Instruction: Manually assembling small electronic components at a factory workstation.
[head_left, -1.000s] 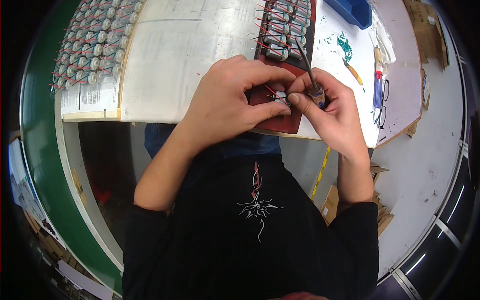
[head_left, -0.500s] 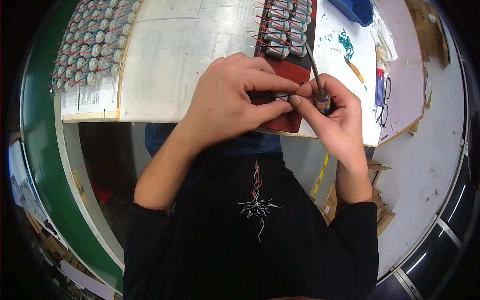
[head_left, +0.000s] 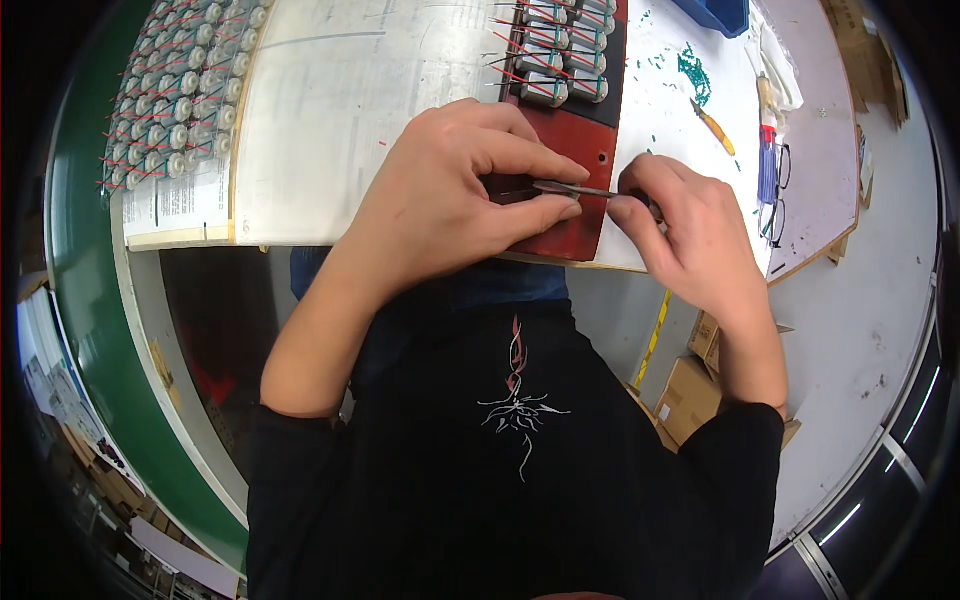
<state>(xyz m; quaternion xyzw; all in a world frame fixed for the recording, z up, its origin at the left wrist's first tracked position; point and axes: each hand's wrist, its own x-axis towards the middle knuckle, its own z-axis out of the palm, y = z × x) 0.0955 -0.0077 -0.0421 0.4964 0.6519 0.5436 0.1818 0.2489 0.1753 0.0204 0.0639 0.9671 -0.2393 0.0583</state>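
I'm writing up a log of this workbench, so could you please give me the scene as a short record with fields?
Left hand: fingers curled inward; anything between them is hard to make out
Right hand: holds a thin metal tool, pointed toward the left hand's fingers
Beneath: red board
Board's far part: wired components in rows
Table, left: more rows of components
Table, right: green bits, yellow-handled tool, glasses, blue bin

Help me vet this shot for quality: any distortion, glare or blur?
Head view: the green strip bows outward; head view: white streaks, perhaps reflections, mark the dark panels; head view: left hand and right hand look fairly sharp.
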